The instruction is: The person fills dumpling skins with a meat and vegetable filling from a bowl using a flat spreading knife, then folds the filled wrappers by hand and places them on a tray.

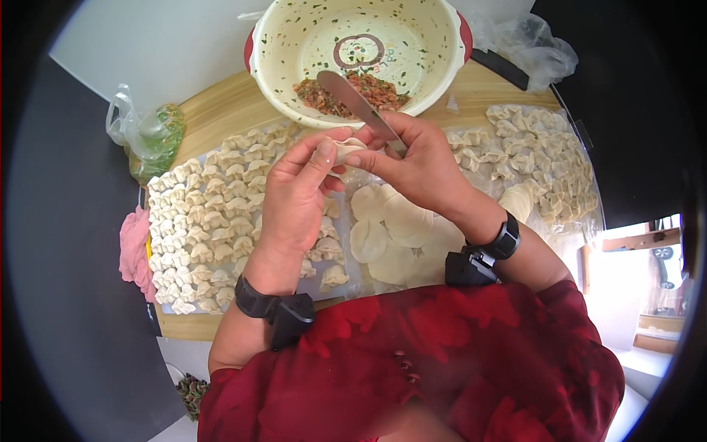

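Observation:
Between my two hands is a pale folded dumpling [349, 149], pinched at its edge. My left hand [294, 191] is closed on its left side, with thumb and fingertips on the dough. The thumb and forefinger of my right hand [420, 162] press the other side. That same hand also keeps hold of a flat, round-tipped metal blade like a table knife [352, 97], which points up and left over the bowl; its handle end is hidden in the palm. Below my hands lie several overlapping round dough wrappers [394, 228].
A large white bowl [283, 96] with minced filling [368, 92] stands at the back. Rows of dumplings [210, 221] cover the left tray, and more dumplings [545, 158] lie right. Plastic bags [158, 136] and a pink cloth [135, 247] are at the edges.

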### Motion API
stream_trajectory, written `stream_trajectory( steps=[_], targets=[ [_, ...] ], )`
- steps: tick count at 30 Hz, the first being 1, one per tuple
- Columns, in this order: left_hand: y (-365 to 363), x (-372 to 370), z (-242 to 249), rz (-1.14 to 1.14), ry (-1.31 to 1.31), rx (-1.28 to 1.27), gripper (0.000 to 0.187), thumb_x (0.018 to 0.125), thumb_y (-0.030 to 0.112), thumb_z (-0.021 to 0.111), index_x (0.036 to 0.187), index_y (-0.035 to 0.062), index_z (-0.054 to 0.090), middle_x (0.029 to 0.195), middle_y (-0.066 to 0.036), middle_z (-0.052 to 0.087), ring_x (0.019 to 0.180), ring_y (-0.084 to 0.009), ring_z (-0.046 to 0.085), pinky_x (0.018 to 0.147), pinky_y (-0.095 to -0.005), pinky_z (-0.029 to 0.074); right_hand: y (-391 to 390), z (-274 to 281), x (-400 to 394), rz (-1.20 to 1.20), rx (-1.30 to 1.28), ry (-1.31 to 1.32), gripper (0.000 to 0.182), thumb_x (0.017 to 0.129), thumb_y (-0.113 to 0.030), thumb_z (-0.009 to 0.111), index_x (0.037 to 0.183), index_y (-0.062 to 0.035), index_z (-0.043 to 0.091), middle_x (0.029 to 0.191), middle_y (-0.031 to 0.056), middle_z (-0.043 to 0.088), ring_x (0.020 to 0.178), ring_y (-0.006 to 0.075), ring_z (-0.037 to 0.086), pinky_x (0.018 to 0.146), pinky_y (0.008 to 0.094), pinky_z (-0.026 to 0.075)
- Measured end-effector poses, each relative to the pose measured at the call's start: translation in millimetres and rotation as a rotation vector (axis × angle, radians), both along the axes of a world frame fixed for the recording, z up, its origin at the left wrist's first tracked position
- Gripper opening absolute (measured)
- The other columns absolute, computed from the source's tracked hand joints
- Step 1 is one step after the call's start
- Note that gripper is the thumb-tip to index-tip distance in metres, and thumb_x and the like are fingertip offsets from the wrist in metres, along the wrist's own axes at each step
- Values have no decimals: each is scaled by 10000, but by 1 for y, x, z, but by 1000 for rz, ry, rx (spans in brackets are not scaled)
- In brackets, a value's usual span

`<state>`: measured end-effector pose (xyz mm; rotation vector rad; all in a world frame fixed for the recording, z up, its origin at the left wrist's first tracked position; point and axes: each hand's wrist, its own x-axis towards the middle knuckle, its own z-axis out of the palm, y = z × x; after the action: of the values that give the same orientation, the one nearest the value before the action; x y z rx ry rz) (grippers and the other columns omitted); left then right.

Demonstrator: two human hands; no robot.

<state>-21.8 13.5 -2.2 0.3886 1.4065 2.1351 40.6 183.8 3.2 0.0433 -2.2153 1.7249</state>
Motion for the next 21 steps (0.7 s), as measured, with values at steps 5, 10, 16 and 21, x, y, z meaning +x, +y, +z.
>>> stream_trajectory(
  steps=[5, 10, 16, 21],
  targets=[
    [-3, -1, 0, 85, 247, -128, 232, 910, 163, 672, 1114, 56, 700, 1021, -23, 641, 799, -72, 593, 705, -224, 510, 4, 6, 3, -5, -9, -23, 209, 816, -176, 770, 903, -26, 652, 752, 16, 615, 710, 96, 517, 644, 269, 451],
    [-3, -3, -4, 128, 434, -200, 212, 898, 66, 662, 1104, 26, 692, 1077, -52, 646, 833, -86, 628, 692, -205, 515, 9, -4, -1, -3, 111, 90, 168, 844, -129, 741, 941, -22, 654, 781, -2, 611, 696, 62, 512, 616, 236, 440],
    [-3, -1, 0, 197, 520, -258, 162, 821, 21, 737, 982, 35, 734, 929, -11, 587, 794, -77, 617, 670, -209, 531, 7, 8, 5, 54, 198, 59, 95, 883, -24, 672, 973, -6, 649, 817, -17, 607, 728, 38, 525, 626, 203, 442],
    [4, 5, 2, 296, 621, -263, 104, 819, 17, 736, 921, 33, 728, 813, 10, 602, 686, -55, 595, 591, -187, 498, -2, 2, 3, 31, 134, 185, 61, 883, 25, 632, 936, -4, 632, 775, 0, 597, 709, 40, 521, 624, 210, 447]
  ],
)
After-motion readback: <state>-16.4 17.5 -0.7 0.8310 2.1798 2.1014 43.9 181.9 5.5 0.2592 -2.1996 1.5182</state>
